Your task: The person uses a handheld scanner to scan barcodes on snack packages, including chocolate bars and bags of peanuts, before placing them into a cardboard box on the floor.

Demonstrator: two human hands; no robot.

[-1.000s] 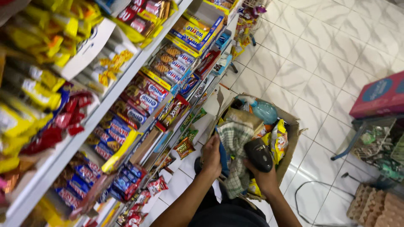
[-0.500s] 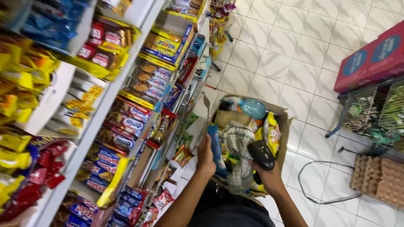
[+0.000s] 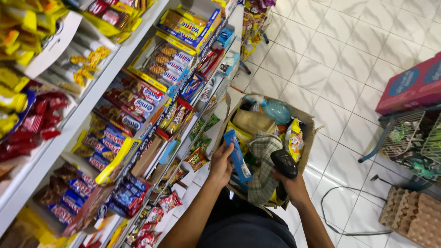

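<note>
My left hand (image 3: 221, 164) grips a long blue snack packet (image 3: 237, 155), held just over the left rim of an open cardboard box (image 3: 308, 125) on the floor. My right hand (image 3: 291, 186) holds a black handheld scanner (image 3: 283, 163) above the box's near side. Inside the box lie a checked cloth (image 3: 263, 158), a brown bag (image 3: 252, 121), yellow packets (image 3: 294, 140) and a pale blue bottle (image 3: 276, 110).
Shelves (image 3: 105, 78) packed with snack packets run along the left. A wire rack (image 3: 404, 135) topped by a red carton (image 3: 411, 87) stands at the right, egg trays (image 3: 411, 216) below it. A cable (image 3: 344, 206) lies on the white tiled floor.
My left hand has lifted the blue packet up and out toward the box's left rim. The scanner hand stays over the box; the view has tilted slightly.
</note>
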